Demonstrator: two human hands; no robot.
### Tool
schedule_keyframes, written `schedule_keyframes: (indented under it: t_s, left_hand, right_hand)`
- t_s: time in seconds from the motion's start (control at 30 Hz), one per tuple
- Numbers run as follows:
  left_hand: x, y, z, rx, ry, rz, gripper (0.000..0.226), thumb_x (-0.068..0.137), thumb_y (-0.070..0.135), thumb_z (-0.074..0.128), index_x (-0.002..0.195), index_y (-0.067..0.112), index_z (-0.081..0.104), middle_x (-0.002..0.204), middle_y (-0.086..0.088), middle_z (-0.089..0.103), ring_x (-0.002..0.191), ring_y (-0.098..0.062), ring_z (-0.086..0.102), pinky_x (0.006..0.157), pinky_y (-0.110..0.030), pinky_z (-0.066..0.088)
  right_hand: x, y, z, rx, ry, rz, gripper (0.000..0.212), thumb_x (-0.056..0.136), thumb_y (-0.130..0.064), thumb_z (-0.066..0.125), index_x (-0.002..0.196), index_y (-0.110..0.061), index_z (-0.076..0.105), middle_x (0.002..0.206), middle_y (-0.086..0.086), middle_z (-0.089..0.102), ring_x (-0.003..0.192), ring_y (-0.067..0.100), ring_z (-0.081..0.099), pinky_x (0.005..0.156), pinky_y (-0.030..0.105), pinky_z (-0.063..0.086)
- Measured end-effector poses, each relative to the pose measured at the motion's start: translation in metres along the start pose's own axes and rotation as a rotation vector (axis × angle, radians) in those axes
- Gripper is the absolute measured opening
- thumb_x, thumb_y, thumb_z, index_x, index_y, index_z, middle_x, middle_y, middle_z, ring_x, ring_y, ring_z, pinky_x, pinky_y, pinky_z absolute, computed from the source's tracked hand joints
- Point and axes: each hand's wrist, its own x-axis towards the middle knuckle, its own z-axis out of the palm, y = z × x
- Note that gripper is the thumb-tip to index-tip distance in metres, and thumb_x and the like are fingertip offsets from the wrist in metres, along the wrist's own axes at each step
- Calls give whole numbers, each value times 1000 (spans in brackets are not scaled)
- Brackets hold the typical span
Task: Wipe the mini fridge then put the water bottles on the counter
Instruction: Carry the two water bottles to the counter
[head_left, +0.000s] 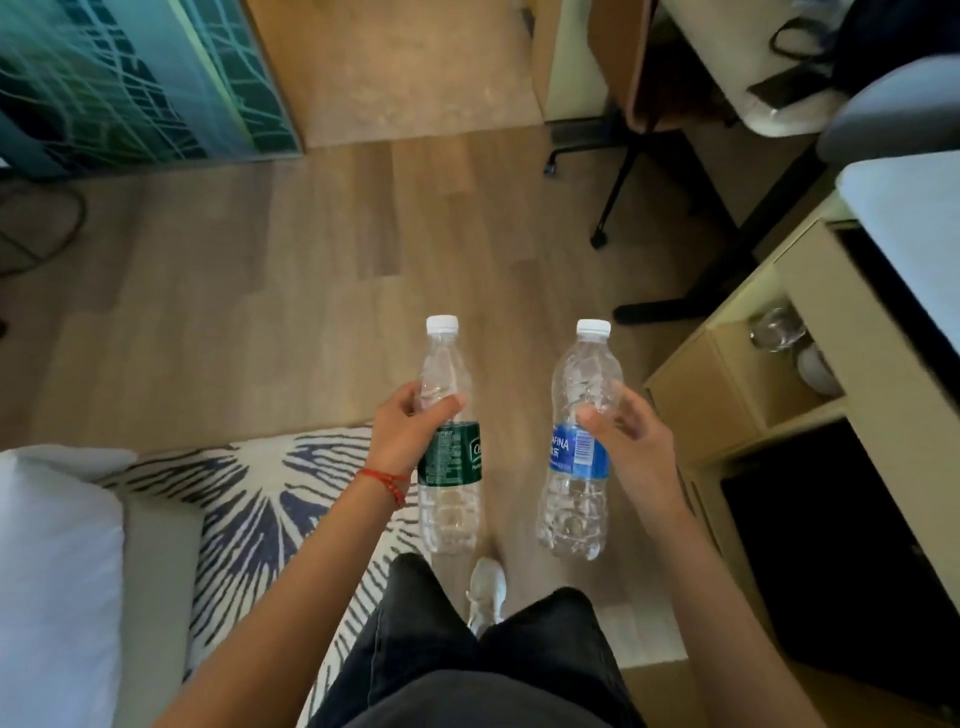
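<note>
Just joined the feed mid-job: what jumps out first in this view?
Two capped water bottles held upright mid-frame: the left hand grips the green-label bottle, the right hand the blue-label bottle. Below left lies a zebra-patterned rug; a cream cabinet stands at right.

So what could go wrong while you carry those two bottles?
Both hands are full: the left hand holds the green-label bottle and the right hand the blue-label bottle, so nothing is free to catch a slip. The right hand's fingers look loosely spread, so that bottle might drop. The patterned rug edge lies near the shoe, a possible trip.
</note>
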Motion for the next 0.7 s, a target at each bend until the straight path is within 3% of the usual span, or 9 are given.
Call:
schedule_keyframes:
  t_s: [0.07,0.2,0.3,0.43,0.5,0.57,0.7]
  left_hand:
    - [19,12,19,23,-32,12,15,74,14,74,80,20,62,76,4,67,60,-3,64,56,-17,53]
    - [56,34,67,90,-171,0,18,74,14,74,87,12,63,80,-1,66,70,-14,62,65,-25,52]
    - [80,49,110,153,-318,7,22,74,14,74,94,11,64,80,0,66,68,-10,62,62,-20,52]
    - [102,63,164,251,-555,19,17,73,19,74,87,23,64,83,2,68,70,-10,66,60,-20,52]
    - [108,67,190,327,-681,38,18,72,21,75,86,26,64,81,5,67,63,-2,66,52,-14,49]
    - [111,70,214,422,-797,80,26,72,25,75,95,25,64,82,8,66,63,2,64,49,-11,46]
    - [105,72,254,557,-1028,139,48,73,28,74,116,14,58,93,4,66,77,-3,65,59,-16,48]
  right_hand:
    - [18,-6,-9,33,36,5,43,73,-35,71,113,-33,57,90,-20,69,81,-5,65,60,9,50]
    - [40,-15,-31,96,155,8,39,67,-39,72,103,-42,57,88,-24,70,83,-4,66,60,10,50]
    - [47,-15,-53,139,322,-1,35,74,-31,72,107,-34,59,89,-16,72,80,-1,68,57,9,49]
    - [51,-16,-78,160,539,-8,57,68,-44,71,119,-25,55,97,-7,68,81,2,68,56,11,50]
    - [47,-16,-86,173,654,-13,61,66,-47,69,121,-23,54,94,-7,69,81,3,68,57,12,51]
    - [40,-13,-92,195,765,-21,57,70,-41,68,121,-20,54,88,-12,71,80,3,68,58,12,51]
    - [15,-7,-91,256,986,5,49,72,-37,68,117,-23,56,86,-18,71,80,4,69,58,12,51]
